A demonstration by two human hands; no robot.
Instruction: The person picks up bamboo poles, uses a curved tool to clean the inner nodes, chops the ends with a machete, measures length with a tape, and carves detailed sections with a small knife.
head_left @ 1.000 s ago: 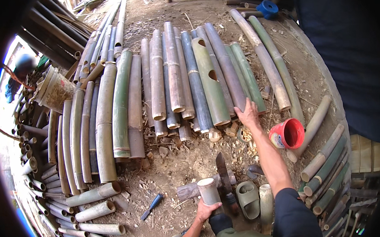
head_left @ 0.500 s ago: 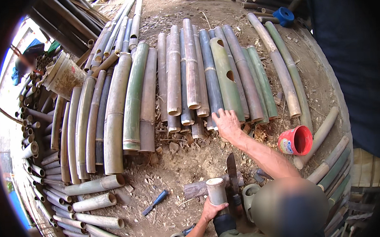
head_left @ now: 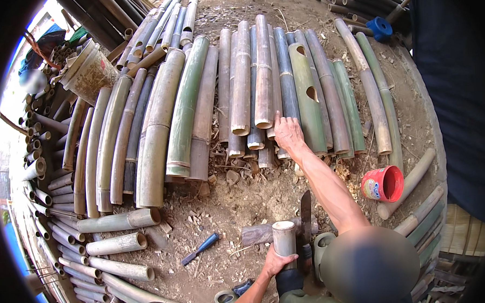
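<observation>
In my left hand (head_left: 278, 260), fingers and thumb wrap round a short upright piece of bamboo (head_left: 285, 239) with a pale cut top. Beside it a machete (head_left: 306, 216) stands with its dark blade upward, close to a short log (head_left: 257, 235) lying on the dirt. My right hand (head_left: 289, 132) reaches out to the row of bamboo tubes, its index finger stretched and nothing seen in its grip. Its fingers rest by the near end of a dark bamboo tube (head_left: 287, 84), next to a paler bamboo tube (head_left: 263, 69). A blurred patch hides what lies past my right elbow.
A chisel with a blue handle (head_left: 200, 248) lies on the dirt. A red tub (head_left: 382, 184) rests at the right. Green bamboo with two cut holes (head_left: 306, 94) lies in the row. Left are a dirty bucket (head_left: 89, 71) and stacked bamboo (head_left: 117, 246).
The view has shifted, so the bamboo rows sit further right and higher. My right hand has moved along the tubes toward the paler middle one, its index finger now stretched. My left hand keeps its hold.
</observation>
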